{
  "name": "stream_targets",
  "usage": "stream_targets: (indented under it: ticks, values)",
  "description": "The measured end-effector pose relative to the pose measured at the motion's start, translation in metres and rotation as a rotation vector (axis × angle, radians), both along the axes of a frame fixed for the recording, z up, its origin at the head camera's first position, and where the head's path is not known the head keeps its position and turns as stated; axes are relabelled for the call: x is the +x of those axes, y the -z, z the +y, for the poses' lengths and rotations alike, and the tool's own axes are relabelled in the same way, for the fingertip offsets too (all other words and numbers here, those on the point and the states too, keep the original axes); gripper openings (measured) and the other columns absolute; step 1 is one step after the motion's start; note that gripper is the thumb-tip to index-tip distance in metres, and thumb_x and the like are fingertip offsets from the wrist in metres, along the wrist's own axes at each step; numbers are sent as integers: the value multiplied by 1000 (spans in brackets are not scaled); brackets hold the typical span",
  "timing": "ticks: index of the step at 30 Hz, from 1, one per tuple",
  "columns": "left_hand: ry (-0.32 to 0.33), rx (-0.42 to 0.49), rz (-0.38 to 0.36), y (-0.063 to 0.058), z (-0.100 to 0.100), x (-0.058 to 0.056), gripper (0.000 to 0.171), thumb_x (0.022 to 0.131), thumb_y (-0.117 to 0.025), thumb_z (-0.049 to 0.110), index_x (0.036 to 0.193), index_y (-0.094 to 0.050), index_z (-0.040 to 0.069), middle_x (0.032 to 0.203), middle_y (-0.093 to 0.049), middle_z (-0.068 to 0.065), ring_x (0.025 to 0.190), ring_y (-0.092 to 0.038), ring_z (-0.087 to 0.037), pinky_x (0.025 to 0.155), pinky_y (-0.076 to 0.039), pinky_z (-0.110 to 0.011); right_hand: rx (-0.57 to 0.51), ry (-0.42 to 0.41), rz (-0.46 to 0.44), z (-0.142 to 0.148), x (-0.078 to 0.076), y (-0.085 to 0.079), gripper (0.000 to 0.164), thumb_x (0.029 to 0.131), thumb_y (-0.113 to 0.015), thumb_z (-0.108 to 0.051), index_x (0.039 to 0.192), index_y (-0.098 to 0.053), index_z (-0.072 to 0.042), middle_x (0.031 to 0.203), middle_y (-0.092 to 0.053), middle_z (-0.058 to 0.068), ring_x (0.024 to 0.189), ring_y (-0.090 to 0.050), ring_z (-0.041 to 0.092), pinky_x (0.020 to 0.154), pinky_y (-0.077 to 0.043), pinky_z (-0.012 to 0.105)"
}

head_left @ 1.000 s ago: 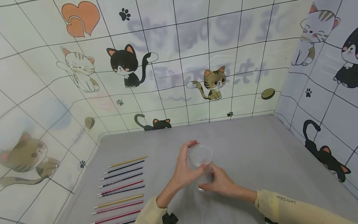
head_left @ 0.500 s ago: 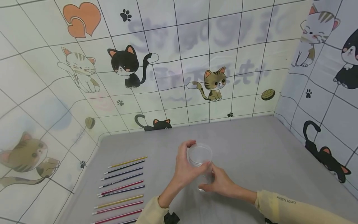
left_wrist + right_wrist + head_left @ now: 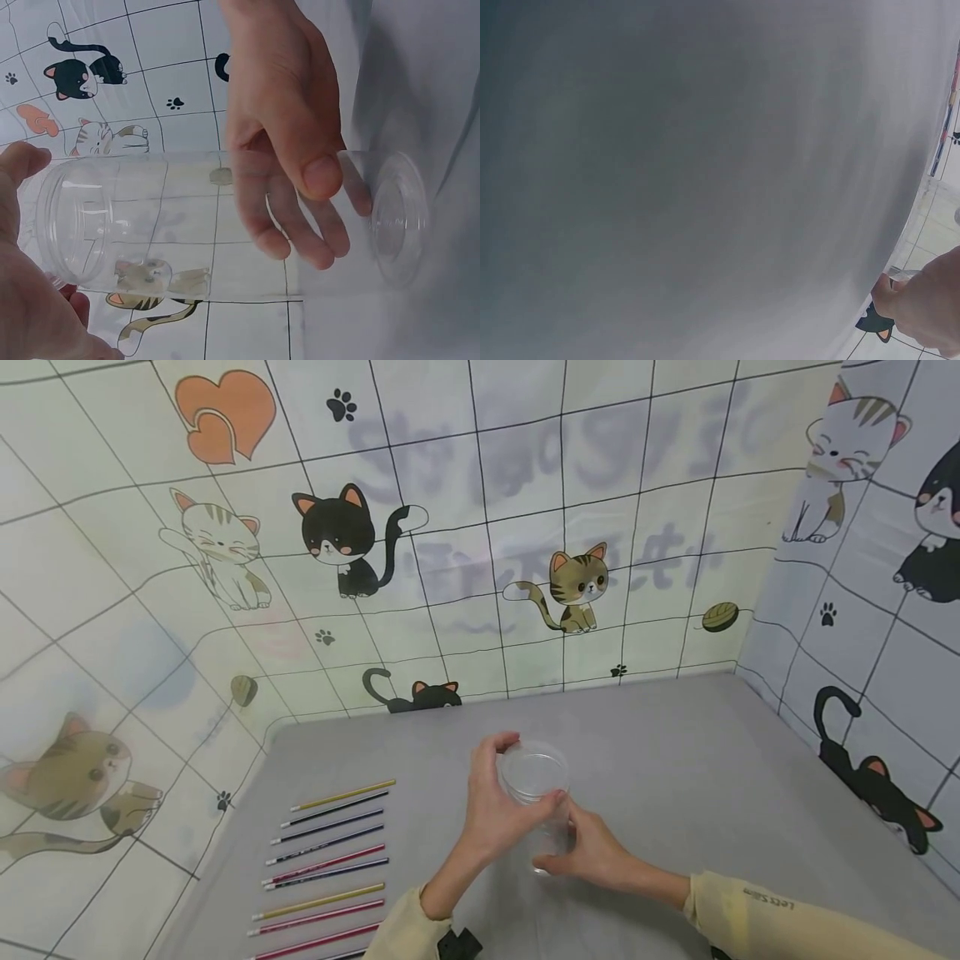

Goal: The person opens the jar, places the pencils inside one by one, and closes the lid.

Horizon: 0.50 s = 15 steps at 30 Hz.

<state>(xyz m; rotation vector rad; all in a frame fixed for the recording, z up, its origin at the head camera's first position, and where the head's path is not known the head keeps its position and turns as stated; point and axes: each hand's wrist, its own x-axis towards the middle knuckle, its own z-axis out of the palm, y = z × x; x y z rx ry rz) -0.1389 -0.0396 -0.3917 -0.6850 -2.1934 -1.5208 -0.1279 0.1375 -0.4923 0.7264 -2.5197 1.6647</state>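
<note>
A clear, see-through plastic jar point(image 3: 536, 777) stands upright on the grey table, its ridged round top uppermost. My left hand point(image 3: 491, 814) grips it around the top, thumb on the near side and fingers on the far left. Lower down, my right hand point(image 3: 596, 853) holds the jar's body from the right. In the left wrist view the jar point(image 3: 180, 225) lies sideways across the picture, with the right hand point(image 3: 281, 105) wrapped about its lower half. I see nothing inside it. Whether the top is a separate lid, I cannot tell.
Several pencils lie in a rough column at the table's left, among them a yellow pencil point(image 3: 343, 795) and a red pencil point(image 3: 322, 917). The grey tabletop point(image 3: 675, 752) is bounded by a white gridded cloth wall point(image 3: 450, 635) with printed cats.
My left hand has shifted slightly left and turned a little around the jar's top. The right hand and the jar stay in place. The head view has tilted a touch.
</note>
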Motion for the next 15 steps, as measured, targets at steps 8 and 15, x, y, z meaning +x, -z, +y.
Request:
stream_targets:
  ticks: [8,15]
  values:
    - [-49,26,-5,-4,-15,1,73,70,-88,23,132,-51,8,127,-54,-2,118,-47,-21,93,-41,-48,-6,-1,-12,-2,1,-2,75,76,-88,-25,138,-48,-12,129,-63,6,113,-60,30,95,-48,52]
    - [-104,42,-14,-5,-30,1,73,70,-89,22,131,-52,8,128,-54,-5,118,-47,-24,94,-42,-49,6,4,9,-3,1,-3,71,75,-88,-21,134,-50,-9,126,-64,12,110,-62,31,95,-49,48]
